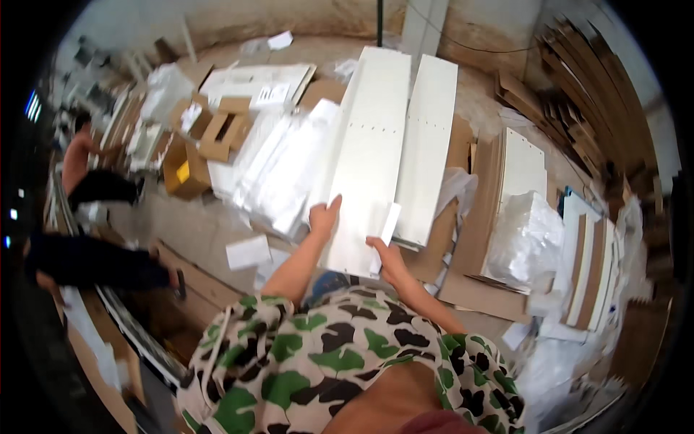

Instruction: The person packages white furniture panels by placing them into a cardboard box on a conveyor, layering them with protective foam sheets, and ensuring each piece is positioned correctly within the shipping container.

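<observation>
A long white panel [369, 145] with small holes across its middle stretches away in front of me. My left hand [324, 218] is at its left edge near the close end, thumb pointing up and fingers curled round the edge. At the panel's near right corner, my right hand [389, 259] grips a narrow white strip [387, 230], thumb on top; its other fingers are mostly hidden. A second white panel [428, 137], also with holes, lies just to the right.
Plastic-wrapped white boards [285, 166] lie on the left beside open cardboard boxes [225, 134]. On the right are a bubble-wrapped bundle [526, 239] and flat cardboard [481, 289]. Brown cardboard sheets [593, 87] lean at the far right. Two other people [87, 163] work at the left.
</observation>
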Demonstrator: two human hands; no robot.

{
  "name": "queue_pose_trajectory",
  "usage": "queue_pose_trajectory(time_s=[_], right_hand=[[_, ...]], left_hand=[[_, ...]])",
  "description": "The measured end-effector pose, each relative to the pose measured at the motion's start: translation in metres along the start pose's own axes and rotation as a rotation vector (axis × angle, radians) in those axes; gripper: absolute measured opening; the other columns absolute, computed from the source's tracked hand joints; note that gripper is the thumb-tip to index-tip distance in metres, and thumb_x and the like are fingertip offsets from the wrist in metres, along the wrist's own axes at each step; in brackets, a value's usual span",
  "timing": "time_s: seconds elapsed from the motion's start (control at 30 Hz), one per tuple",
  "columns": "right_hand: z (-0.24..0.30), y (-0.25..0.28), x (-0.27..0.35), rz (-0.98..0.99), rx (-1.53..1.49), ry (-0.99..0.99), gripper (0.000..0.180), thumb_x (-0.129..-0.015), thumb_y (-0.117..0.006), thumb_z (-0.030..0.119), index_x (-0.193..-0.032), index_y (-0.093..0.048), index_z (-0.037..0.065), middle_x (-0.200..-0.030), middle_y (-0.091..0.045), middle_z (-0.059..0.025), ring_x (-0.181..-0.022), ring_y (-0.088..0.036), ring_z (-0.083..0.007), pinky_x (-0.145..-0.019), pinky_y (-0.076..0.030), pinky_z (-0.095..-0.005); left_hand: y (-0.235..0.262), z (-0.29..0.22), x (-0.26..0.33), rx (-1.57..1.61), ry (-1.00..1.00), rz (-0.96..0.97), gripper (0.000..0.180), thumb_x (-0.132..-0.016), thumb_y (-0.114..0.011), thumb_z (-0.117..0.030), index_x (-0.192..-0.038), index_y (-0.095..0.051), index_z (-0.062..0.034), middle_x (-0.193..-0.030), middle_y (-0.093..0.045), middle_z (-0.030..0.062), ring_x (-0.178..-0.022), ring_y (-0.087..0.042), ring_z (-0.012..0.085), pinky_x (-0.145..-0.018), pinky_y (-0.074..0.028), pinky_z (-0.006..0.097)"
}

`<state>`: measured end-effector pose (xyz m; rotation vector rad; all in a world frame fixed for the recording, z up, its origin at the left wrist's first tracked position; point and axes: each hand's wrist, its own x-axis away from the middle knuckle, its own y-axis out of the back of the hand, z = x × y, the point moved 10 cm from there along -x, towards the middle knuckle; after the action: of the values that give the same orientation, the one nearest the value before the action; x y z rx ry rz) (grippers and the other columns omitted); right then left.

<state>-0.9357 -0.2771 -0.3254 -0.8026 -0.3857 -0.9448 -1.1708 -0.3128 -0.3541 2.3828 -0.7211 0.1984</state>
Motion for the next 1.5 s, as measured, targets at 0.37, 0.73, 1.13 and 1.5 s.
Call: queue_pose_trajectory(time_s=[0.37, 0.73, 1.13, 1.5], right_hand=[[0.001, -0.087, -0.078, -0.344, 1.285, 0.219, 0.061, -0.062, -0.065, 0.047, -0.099, -0.061, -0.001, -0.121, -0.039, -0.0305, -0.110, -0.040, -0.0408, -0.090, -0.037, -0.0436], [-0.021, -0.072, -0.107, -0.289, 1.165, 0.154, 0.065, -0.062, -0.058, 0.056, -0.089, -0.064, -0.002, -0.101, -0.052, -0.0255, -0.106, -0.040, -0.0388, -0.094, -0.028, -0.0431], [-0.067, -0.012, 0.025, 0.090, -0.485, 0.131, 0.048, -0.073, -0.064, 0.031, -0.115, -0.053, 0.009, -0.096, -0.052, -0.0051, -0.089, -0.051, -0.0145, -0.075, -0.044, -0.0273], [-0.029, 0.035, 0.156, -0.613, -0.723, 0.494, 0.037, -0.069, -0.068, 0.024, -0.098, -0.058, 0.002, -0.088, -0.058, -0.0063, -0.080, -0.056, -0.0168, -0.072, -0.045, -0.0286]], left_hand=[[0.029, -0.008, -0.132, -0.396, -0.302, 0.234, 0.056, -0.072, -0.066, -0.047, -0.053, -0.044, 0.0006, -0.050, -0.043, 0.0079, -0.051, -0.039, 0.0153, -0.050, -0.036, 0.035], [-0.022, 0.038, -0.159, -0.217, -0.021, 0.682, 0.042, -0.073, -0.067, -0.036, -0.069, -0.054, 0.0038, -0.066, -0.052, 0.0077, -0.061, -0.045, 0.0157, -0.055, -0.040, 0.034], [-0.051, -0.013, -0.076, 0.255, 0.208, 0.983, 0.066, -0.088, -0.041, -0.051, -0.125, -0.037, 0.0024, -0.126, -0.045, 0.0122, -0.113, -0.045, 0.0263, -0.093, -0.039, 0.036], [-0.067, -0.036, 0.156, 0.285, 0.547, 1.400, 0.062, -0.085, -0.044, -0.054, -0.131, -0.032, -0.0145, -0.130, -0.041, 0.0065, -0.114, -0.043, 0.0247, -0.093, -0.039, 0.037]])
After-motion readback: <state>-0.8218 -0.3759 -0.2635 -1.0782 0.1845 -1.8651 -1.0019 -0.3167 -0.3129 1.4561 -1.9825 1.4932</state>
